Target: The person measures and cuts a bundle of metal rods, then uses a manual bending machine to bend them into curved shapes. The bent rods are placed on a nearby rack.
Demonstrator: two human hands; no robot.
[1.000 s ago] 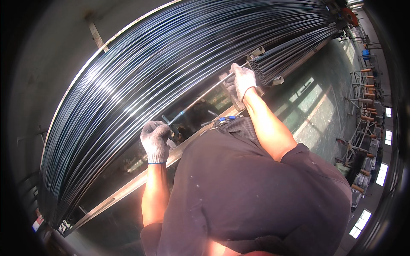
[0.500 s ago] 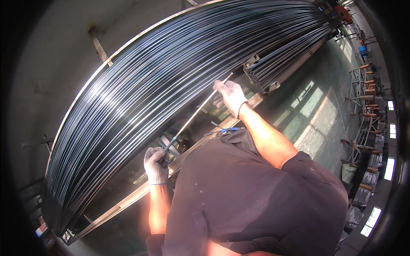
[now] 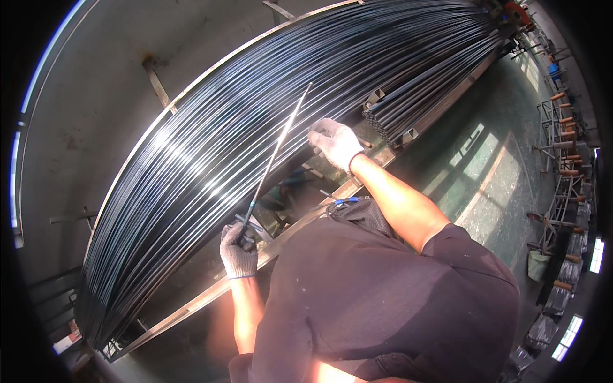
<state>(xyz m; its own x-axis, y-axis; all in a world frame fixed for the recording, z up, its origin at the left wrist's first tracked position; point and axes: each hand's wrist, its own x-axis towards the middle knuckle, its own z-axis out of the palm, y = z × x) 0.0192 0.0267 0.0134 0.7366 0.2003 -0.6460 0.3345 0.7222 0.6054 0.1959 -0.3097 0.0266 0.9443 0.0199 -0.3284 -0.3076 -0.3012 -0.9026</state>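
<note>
Left hand (image 3: pixel 239 255) gripping rod (image 3: pixel 277 148), red-white patch (image 3: pixel 66 340), perhaps a label

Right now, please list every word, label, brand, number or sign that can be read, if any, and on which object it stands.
No text can be read.
Thin rod in the gloved left hand: no lettering visible.
Dark shirt: none visible.
Red-and-white patch at lower left: too small and blurred to tell.

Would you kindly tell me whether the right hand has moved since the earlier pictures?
Yes: the right hand has moved left, away from the near end of the tube bundle.
</note>
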